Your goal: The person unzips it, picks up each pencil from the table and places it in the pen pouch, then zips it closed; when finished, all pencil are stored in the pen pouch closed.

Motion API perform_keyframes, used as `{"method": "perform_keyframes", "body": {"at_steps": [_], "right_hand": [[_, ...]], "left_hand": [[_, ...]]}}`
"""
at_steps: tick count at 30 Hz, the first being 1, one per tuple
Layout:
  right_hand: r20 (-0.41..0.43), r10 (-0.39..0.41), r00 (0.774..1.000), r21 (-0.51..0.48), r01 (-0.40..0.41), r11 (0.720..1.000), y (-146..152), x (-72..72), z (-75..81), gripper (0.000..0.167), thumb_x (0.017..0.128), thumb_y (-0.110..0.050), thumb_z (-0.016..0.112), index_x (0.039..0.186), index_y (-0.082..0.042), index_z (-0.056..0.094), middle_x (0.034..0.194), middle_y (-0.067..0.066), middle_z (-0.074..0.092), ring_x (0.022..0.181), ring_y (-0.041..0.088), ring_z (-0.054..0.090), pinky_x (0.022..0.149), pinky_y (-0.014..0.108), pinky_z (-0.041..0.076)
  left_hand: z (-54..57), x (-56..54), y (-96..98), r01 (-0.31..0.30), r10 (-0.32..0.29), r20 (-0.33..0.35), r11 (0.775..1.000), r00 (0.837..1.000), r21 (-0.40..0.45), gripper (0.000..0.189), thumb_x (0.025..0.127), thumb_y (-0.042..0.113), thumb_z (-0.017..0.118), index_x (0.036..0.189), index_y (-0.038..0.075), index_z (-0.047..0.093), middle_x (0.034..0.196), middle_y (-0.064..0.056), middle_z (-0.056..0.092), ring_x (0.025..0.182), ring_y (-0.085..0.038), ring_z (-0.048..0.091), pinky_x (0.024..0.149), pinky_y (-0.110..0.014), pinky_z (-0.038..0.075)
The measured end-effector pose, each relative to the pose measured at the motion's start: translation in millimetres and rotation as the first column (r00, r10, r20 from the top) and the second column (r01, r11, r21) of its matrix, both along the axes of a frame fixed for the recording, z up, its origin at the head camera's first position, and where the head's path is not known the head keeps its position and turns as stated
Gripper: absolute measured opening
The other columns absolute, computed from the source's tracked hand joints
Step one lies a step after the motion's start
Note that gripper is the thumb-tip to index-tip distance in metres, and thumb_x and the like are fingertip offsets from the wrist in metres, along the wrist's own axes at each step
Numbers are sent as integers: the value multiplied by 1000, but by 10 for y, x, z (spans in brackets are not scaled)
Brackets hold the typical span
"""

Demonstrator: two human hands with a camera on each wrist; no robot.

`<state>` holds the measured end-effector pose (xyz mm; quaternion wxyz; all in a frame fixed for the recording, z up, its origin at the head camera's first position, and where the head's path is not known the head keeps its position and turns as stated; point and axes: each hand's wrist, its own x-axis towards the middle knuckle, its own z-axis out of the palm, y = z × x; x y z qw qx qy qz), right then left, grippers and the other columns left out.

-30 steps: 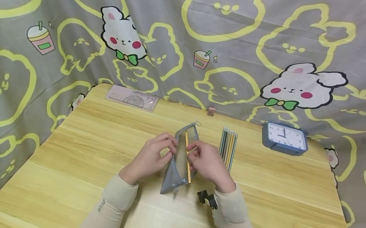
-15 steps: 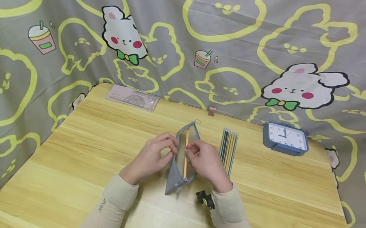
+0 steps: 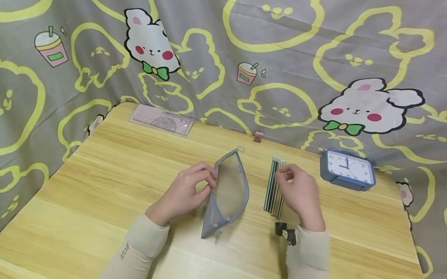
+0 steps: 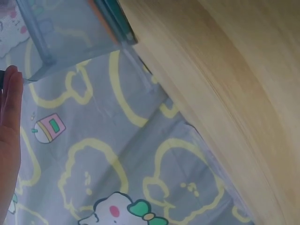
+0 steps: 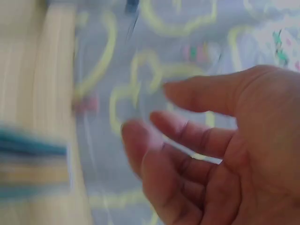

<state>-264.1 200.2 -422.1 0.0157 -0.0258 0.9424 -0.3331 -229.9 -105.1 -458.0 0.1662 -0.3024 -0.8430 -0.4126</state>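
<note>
Left hand (image 3: 184,190) pinches the pencil case (image 3: 227,193) rim, keeping the mouth propped open. Right hand (image 3: 300,194) hovers over the pencils (image 3: 276,186), fingers loose, gripping nothing.

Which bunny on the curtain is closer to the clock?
The white bunny on the right, with its ears flopped sideways. It sits just above the blue clock; the other white bunny is far off to the left.
</note>
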Motion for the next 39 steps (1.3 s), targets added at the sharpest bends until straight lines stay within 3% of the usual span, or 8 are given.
{"method": "perform_keyframes", "body": {"at_steps": [6,11,15,24,27,31,35,39], "right_hand": [[6,-83,996,137,82,987,336,-117,-277,37,102,-25,55,125,2,68,106,19,77,87,35,71,78,50,55],[34,-61,998,159,55,986,376,-192,-522,36,102,-21,52,126,0,67,107,18,76,89,36,68,80,51,55],[43,-27,999,175,19,984,337,-225,-615,34,103,-20,54,127,0,67,106,17,76,85,32,68,76,47,55],[77,-17,997,223,0,975,283,-233,-583,29,95,-13,61,120,-1,68,102,15,76,85,32,68,72,47,55],[126,-54,991,251,21,968,278,-216,-548,14,92,-15,62,93,-3,67,82,12,68,75,30,62,62,42,51],[207,-120,971,308,52,950,273,-180,-505,30,89,-22,63,64,-12,51,69,8,57,68,29,57,53,38,46],[248,-147,958,329,59,942,271,-141,-448,37,88,-29,69,62,-13,50,72,11,60,70,29,58,53,38,49],[231,-126,965,258,64,964,273,-105,-342,41,90,-32,71,60,-13,50,62,5,55,62,25,55,53,34,45]], "left_hand": [[4,0,-5,3,-3,-5,1000,1000,-3,22,86,-13,72,87,8,67,110,-10,72,109,-27,72,96,-39,63],[6,10,0,8,-8,-6,1000,1000,-2,22,86,-13,72,87,8,67,110,-12,72,108,-27,72,95,-39,63],[0,10,6,5,-5,-5,1000,1000,-2,22,85,-13,72,87,8,67,110,-11,71,108,-27,72,95,-39,64],[4,4,10,1,0,18,1000,1000,-14,21,87,-12,72,87,8,67,111,-10,71,110,-26,72,97,-38,63],[4,9,6,-2,2,15,1000,1000,-15,22,86,-13,72,87,8,67,111,-7,71,109,-26,72,96,-37,63],[-1,7,3,4,-4,9,1000,1000,-10,22,86,-14,72,87,8,67,110,-10,71,108,-27,72,96,-38,63],[-7,3,2,9,-8,15,1000,1000,-6,22,86,-13,71,87,8,67,110,-10,71,109,-26,71,96,-38,63],[-8,0,-2,12,-12,9,1000,1000,-4,21,86,-13,71,87,8,67,110,-9,71,108,-26,71,95,-38,63]]}}
